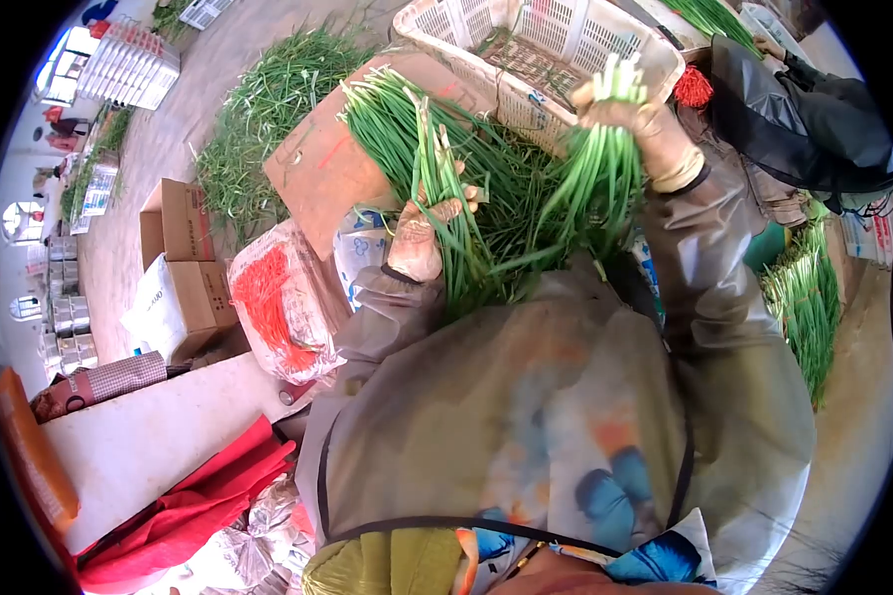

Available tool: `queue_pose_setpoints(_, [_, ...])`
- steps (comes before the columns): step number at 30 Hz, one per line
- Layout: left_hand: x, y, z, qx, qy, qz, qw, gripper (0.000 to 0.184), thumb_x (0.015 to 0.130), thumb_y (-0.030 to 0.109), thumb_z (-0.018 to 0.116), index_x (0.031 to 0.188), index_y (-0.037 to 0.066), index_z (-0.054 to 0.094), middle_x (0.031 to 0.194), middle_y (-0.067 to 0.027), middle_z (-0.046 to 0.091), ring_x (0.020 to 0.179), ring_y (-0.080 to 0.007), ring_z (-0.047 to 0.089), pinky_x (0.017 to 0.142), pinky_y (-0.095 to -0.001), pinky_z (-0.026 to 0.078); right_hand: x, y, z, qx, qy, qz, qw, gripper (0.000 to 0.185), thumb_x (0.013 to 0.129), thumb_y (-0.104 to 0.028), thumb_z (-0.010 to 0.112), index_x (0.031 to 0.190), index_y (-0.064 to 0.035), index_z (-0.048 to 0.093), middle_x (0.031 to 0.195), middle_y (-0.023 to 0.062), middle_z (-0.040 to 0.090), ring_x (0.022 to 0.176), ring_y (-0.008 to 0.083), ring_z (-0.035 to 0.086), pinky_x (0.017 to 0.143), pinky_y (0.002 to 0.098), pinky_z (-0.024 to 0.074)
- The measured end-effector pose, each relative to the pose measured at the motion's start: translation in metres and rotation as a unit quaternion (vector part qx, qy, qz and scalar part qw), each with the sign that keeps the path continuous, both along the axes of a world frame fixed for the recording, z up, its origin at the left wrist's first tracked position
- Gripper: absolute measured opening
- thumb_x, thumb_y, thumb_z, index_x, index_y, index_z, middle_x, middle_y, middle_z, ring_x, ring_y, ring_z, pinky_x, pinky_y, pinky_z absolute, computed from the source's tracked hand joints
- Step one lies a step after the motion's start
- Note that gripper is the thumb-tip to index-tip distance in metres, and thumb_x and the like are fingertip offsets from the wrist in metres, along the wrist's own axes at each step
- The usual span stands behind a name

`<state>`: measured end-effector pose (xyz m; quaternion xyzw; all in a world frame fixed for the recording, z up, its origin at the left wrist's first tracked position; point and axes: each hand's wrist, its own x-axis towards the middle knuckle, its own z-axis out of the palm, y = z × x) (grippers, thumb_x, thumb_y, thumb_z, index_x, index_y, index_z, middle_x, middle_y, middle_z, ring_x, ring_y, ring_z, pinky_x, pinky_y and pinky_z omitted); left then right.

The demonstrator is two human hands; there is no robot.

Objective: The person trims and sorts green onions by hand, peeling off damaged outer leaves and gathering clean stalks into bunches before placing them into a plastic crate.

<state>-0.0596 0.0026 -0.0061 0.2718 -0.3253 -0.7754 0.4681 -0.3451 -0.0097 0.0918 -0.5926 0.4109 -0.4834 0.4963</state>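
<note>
My right hand [637, 134], in a pale glove, is raised at the upper right, closed round a bunch of green stalks [597, 183] whose white ends point up and whose leaves hang down. Lower and to the left, my gloved left hand [427, 230] is wrapped round a smaller bunch of stalks [449, 193], white ends upward. Behind it, a pile of the same greens [382, 124] lies on a brown board [313, 169]. Loose leaves [516, 188] spread between my two hands, over my lap.
A white plastic crate [526, 99] stands beyond the board. Cut greens [268, 109] cover the floor at left. Red ties [273, 307] rest on a packed bag, near cardboard boxes [193, 288]. At right are a person's dark sleeve [774, 119] and bundled greens [809, 307].
</note>
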Motion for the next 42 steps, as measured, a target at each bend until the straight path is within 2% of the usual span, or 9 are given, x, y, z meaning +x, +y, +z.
queue_pose_setpoints(7, [-0.008, 0.013, 0.018, 0.057, -0.072, -0.067, 0.993, 0.04, 0.078, 0.016, 0.066, 0.113, 0.003, 0.052, 0.088, -0.0084, 0.062, 0.075, -0.0174, 0.06, 0.067, -0.0275, 0.05, 0.085, -0.006, -0.036, 0.13, 0.166, 0.003, 0.978, 0.03, 0.073, -0.022, 0.071, 0.093, -0.0016, 0.063, 0.081, 0.0069, 0.065, 0.072, 0.0137, 0.059, 0.071, 0.0263, 0.0465])
queue_pose_setpoints(21, [0.0, 0.011, 0.011, 0.044, -0.124, 0.042, 0.99, 0.019, 0.076, 0.004, 0.063, 0.094, 0.001, 0.058, 0.076, -0.0043, 0.061, 0.061, -0.0135, 0.056, 0.053, -0.0235, 0.044, 0.084, 0.001, -0.038, 0.202, -0.114, 0.146, 0.962, 0.025, 0.072, -0.006, 0.068, 0.093, 0.0021, 0.06, 0.086, 0.0089, 0.064, 0.073, 0.0162, 0.062, 0.066, 0.026, 0.0491])
queue_pose_setpoints(25, [0.011, 0.007, -0.004, 0.047, -0.167, 0.058, 0.983, 0.022, 0.077, 0.007, 0.063, 0.096, 0.0, 0.054, 0.08, -0.0062, 0.058, 0.066, -0.0153, 0.056, 0.06, -0.0255, 0.045, 0.063, 0.003, -0.014, 0.134, -0.171, 0.078, 0.973, 0.026, 0.069, -0.018, 0.068, 0.088, -0.0024, 0.061, 0.079, 0.0043, 0.062, 0.07, 0.0127, 0.057, 0.065, 0.0235, 0.0468])
queue_pose_setpoints(28, [0.014, 0.009, 0.003, 0.074, -0.119, 0.085, 0.987, 0.023, 0.078, 0.006, 0.062, 0.098, 0.0, 0.053, 0.08, -0.0066, 0.058, 0.065, -0.0162, 0.056, 0.058, -0.0264, 0.046, 0.049, -0.021, -0.025, 0.101, 0.004, 0.036, 0.994, 0.035, 0.072, -0.025, 0.069, 0.096, -0.0008, 0.059, 0.082, 0.0049, 0.063, 0.072, 0.013, 0.059, 0.069, 0.0257, 0.0466])
queue_pose_setpoints(29, [0.016, 0.007, 0.0, 0.086, -0.108, 0.074, 0.988, 0.025, 0.077, 0.005, 0.061, 0.1, 0.0, 0.052, 0.08, -0.0068, 0.057, 0.063, -0.0169, 0.056, 0.057, -0.0268, 0.047, 0.042, -0.027, -0.026, 0.111, 0.252, -0.053, 0.96, 0.043, 0.073, -0.031, 0.069, 0.099, 0.0015, 0.059, 0.085, 0.0079, 0.065, 0.074, 0.0129, 0.06, 0.07, 0.0261, 0.0471])
queue_pose_setpoints(30, [0.016, 0.008, 0.002, 0.086, -0.108, 0.073, 0.988, 0.025, 0.077, 0.005, 0.061, 0.1, 0.0, 0.052, 0.08, -0.0068, 0.057, 0.063, -0.0169, 0.056, 0.057, -0.0268, 0.047, 0.035, -0.036, -0.055, -0.073, 0.495, -0.176, 0.848, 0.046, 0.074, -0.032, 0.068, 0.102, 0.0027, 0.057, 0.082, 0.0094, 0.065, 0.073, 0.0133, 0.06, 0.068, 0.0257, 0.0474])
queue_pose_setpoints(32, [0.012, 0.008, 0.012, 0.066, -0.123, 0.095, 0.986, 0.026, 0.077, 0.005, 0.061, 0.101, 0.001, 0.052, 0.079, -0.0069, 0.057, 0.063, -0.0171, 0.057, 0.056, -0.0261, 0.047, 0.033, -0.035, -0.069, -0.004, 0.255, -0.167, 0.952, 0.049, 0.076, -0.034, 0.067, 0.106, 0.0025, 0.055, 0.082, 0.0104, 0.064, 0.073, 0.0137, 0.061, 0.068, 0.0272, 0.0479])
queue_pose_setpoints(36, [0.006, 0.01, 0.013, 0.07, -0.125, 0.074, 0.987, 0.024, 0.076, 0.004, 0.062, 0.098, 0.001, 0.053, 0.076, -0.0053, 0.057, 0.061, -0.0165, 0.056, 0.055, -0.025, 0.046, 0.078, -0.015, -0.081, 0.1, 0.005, -0.067, 0.993, 0.036, 0.071, -0.02, 0.074, 0.096, 0.0014, 0.061, 0.084, 0.0067, 0.064, 0.074, 0.0128, 0.06, 0.07, 0.0241, 0.0481])
queue_pose_setpoints(42, [0.0, 0.015, 0.006, 0.037, -0.137, 0.085, 0.986, 0.02, 0.076, 0.005, 0.064, 0.093, 0.002, 0.055, 0.077, -0.0049, 0.059, 0.066, -0.0154, 0.057, 0.062, -0.0252, 0.047, 0.108, -0.011, -0.088, 0.165, 0.028, 0.063, 0.984, 0.039, 0.071, -0.021, 0.073, 0.099, 0.0021, 0.06, 0.086, 0.0081, 0.064, 0.076, 0.0144, 0.059, 0.072, 0.0277, 0.0458])
